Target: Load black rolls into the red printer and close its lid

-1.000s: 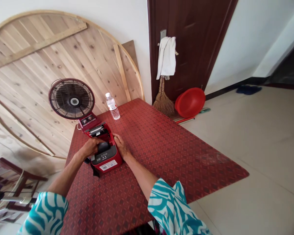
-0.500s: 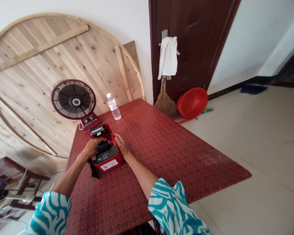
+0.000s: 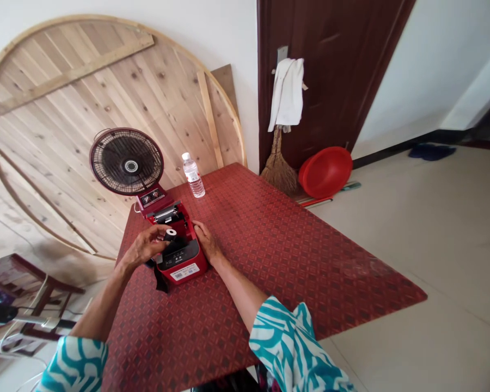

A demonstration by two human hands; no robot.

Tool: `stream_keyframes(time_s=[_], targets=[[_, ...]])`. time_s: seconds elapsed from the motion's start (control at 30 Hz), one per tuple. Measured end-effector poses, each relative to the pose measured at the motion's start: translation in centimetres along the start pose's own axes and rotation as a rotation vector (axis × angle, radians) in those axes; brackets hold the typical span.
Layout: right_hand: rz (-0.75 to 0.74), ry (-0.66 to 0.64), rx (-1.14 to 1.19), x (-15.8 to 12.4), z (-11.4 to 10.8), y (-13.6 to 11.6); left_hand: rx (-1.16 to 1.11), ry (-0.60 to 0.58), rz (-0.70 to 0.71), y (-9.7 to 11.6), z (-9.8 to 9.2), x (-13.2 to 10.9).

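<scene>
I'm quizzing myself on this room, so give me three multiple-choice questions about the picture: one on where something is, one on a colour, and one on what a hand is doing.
1. Where does the water bottle stand?
A. On the floor by the door
B. On the red table, beyond the printer
C. On the wooden stool

2. What colour is the basin on the floor beside the broom?
A. Blue
B. White
C. Red

3. What does the left hand hold?
A. A small black roll
B. The water bottle
C. Nothing

Answers:
1. B, because the bottle stands upright on the tabletop past the printer's far end.
2. C, because the basin shows bright red.
3. A, because the roll sits at the fingers, above the printer.
</scene>
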State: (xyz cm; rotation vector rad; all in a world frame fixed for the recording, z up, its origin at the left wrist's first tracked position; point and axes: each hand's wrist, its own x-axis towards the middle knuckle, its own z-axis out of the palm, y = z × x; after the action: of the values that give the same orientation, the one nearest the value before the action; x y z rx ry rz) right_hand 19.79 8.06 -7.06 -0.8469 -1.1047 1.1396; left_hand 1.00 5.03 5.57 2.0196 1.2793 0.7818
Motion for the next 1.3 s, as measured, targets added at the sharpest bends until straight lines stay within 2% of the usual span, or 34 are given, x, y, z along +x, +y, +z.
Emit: stream_keyframes(time_s=[0.07,0.17,0.23,0.4,0.5,0.57,0.73,0.87,0.93,1.03,1.17,1.23,1.3], targets=[[0.007,-0.006,0.002,-0.1,-0.1,-0.1,-0.122,0.117,-0.039,-0.5,-0.9,-1.2],[0.02,-0.009,-0.012,-0.2,-0.1,-0.2,-0.221,0.357,-0.108,-2.0,-2.4,-2.6],[0.031,-0.009,-0.017,-0.3,-0.2,-0.2,-0.203,0.479,-0.144,-3.4,-3.0,-3.1],[0.036,-0.016,-0.03,-0.4,-0.2,-0.3,0.018,0.649,-0.334,-8.4,-3.2,-2.4],[0.036,-0.013,-0.045,-0.5,-0.2,-0.4,0.176,0.621,-0.457,-10.9,-2.9,-1.6],[0.025,-0.013,-0.041,-0.4,-0.2,-0.3,0.218,0.571,-0.486,-11.9,-2.9,-1.2],[0.02,-0.007,-0.013,-0.3,-0.2,-0.2,0.237,0.466,-0.477,-12.8,-3.4,-1.0],[0.033,-0.008,-0.033,-0.4,-0.2,-0.3,0.139,0.409,-0.415,-12.9,-3.3,-1.4],[0.038,-0.014,-0.03,-0.4,-0.2,-0.4,0.032,0.417,-0.39,-13.0,-3.0,-2.0],[0.025,-0.015,-0.03,-0.4,-0.1,-0.4,-0.112,0.503,-0.389,-13.3,-2.4,-3.6],[0.036,-0.011,-0.031,-0.4,-0.2,-0.4,-0.153,0.576,-0.398,-13.4,-1.5,-6.4],[0.038,-0.008,-0.016,-0.4,-0.2,-0.3,-0.184,0.527,-0.351,-12.8,-0.9,-7.5],[0.027,-0.007,-0.006,-0.4,-0.2,-0.2,-0.21,0.422,-0.29,-11.9,-0.3,-8.1]])
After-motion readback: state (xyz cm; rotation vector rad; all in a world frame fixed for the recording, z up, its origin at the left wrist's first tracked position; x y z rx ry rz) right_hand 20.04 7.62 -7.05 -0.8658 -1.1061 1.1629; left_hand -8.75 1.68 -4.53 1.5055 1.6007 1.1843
